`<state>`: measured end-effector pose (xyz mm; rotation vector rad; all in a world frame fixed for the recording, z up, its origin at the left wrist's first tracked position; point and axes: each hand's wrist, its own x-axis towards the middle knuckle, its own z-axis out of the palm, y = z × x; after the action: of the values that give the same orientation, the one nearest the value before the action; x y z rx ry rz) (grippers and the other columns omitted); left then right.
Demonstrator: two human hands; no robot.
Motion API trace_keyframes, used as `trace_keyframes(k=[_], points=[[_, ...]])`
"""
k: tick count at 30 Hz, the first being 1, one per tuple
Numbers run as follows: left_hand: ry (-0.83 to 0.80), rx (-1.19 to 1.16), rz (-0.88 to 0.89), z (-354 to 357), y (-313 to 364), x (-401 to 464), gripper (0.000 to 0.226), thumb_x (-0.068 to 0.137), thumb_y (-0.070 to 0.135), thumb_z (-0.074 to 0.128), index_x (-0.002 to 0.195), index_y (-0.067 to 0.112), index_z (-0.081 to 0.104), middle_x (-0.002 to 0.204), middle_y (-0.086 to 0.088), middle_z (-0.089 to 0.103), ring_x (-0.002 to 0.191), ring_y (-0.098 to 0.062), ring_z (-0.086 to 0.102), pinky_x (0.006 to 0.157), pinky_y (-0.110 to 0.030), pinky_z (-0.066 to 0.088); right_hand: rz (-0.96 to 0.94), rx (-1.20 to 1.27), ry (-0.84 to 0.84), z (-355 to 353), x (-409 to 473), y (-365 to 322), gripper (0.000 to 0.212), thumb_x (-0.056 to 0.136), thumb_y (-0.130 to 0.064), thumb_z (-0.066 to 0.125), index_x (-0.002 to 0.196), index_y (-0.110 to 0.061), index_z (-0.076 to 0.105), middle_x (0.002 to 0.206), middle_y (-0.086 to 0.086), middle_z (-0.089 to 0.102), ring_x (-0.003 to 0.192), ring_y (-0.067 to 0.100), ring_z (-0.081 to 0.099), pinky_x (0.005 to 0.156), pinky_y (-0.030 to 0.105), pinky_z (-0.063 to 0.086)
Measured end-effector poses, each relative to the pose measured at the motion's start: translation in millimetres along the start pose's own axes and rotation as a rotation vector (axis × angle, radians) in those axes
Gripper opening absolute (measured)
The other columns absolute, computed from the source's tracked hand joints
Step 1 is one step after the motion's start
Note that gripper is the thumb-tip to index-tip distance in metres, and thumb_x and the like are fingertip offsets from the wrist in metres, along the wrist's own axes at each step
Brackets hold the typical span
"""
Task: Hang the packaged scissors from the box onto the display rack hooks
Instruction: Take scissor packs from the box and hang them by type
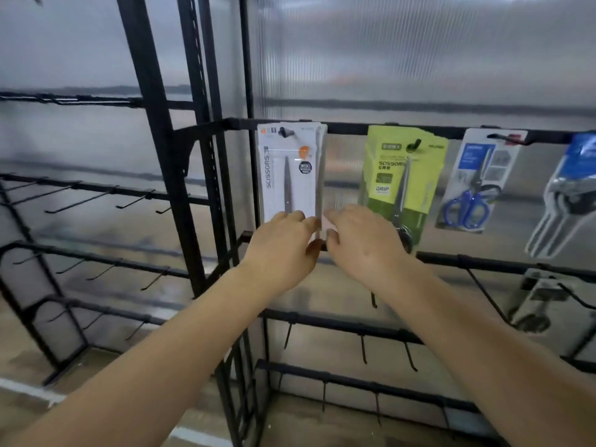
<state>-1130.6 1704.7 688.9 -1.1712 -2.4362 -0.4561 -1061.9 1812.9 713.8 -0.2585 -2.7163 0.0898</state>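
A white packaged pair of scissors [290, 169] hangs from a hook on the top bar of the black display rack [348, 128]. My left hand [283, 246] holds the pack's lower end, fingers over its front and thumb at its right edge. My right hand [361, 240] is just to the right of that pack, fingertips at its lower right edge, fingers relaxed. A green scissors pack [403, 185] hangs on the neighbouring hook, partly behind my right hand. Further right hang a blue-handled scissors pack [477, 185] and a blue-topped pack [567, 195]. The box is out of view.
Lower bars of the rack [354, 327] carry several bare hooks. One more pack [541, 298] hangs low at the right. A second black rack [96, 191] with bare hooks stands to the left. A translucent ribbed panel backs both racks.
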Motion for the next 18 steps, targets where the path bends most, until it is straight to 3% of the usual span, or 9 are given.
trace_keyframes(k=[3,7,10,14,18], points=[[-0.072,-0.015,0.018,17,16,-13,0.038,0.094,0.027,0.048,0.131,0.019,0.051,0.119,-0.006,0.058,0.113,-0.027,0.05,0.088,-0.039,0.045,-0.02,0.035,-0.009,12,-27,18,0.031,0.094,-0.02,0.042,0.122,-0.017,0.055,0.11,0.007,0.057,0.106,0.026,0.055,0.08,0.036,0.045],[-0.178,-0.017,0.003,45,36,-35,0.04,0.096,0.028,0.047,0.134,0.017,0.049,0.125,-0.007,0.056,0.113,-0.027,0.051,0.085,-0.034,0.043,0.014,0.104,-0.041,30,-74,59,0.028,0.094,-0.021,0.04,0.114,-0.018,0.06,0.097,0.005,0.061,0.088,0.024,0.06,0.065,0.033,0.046],[-0.258,-0.054,-0.004,69,55,-54,0.037,0.095,0.024,0.049,0.13,0.012,0.054,0.117,-0.012,0.058,0.109,-0.031,0.054,0.085,-0.04,0.048,0.084,0.157,-0.109,47,-114,95,0.03,0.094,-0.021,0.042,0.117,-0.016,0.06,0.109,0.006,0.062,0.098,0.024,0.059,0.079,0.039,0.05],[-0.367,-0.089,-0.022,117,91,-88,0.035,0.093,0.02,0.053,0.126,0.009,0.058,0.116,-0.014,0.061,0.106,-0.032,0.057,0.084,-0.04,0.049,0.19,0.183,-0.257,82,-172,147,0.026,0.095,-0.02,0.042,0.114,-0.015,0.059,0.099,0.007,0.062,0.082,0.019,0.055,0.069,0.032,0.046],[-0.486,-0.121,-0.06,181,111,-128,0.03,0.092,0.017,0.055,0.119,0.008,0.062,0.104,-0.014,0.064,0.097,-0.032,0.06,0.075,-0.035,0.049,0.292,0.2,-0.442,144,-235,198,0.022,0.094,-0.018,0.043,0.108,-0.014,0.059,0.099,0.008,0.058,0.09,0.024,0.055,0.076,0.035,0.047]])
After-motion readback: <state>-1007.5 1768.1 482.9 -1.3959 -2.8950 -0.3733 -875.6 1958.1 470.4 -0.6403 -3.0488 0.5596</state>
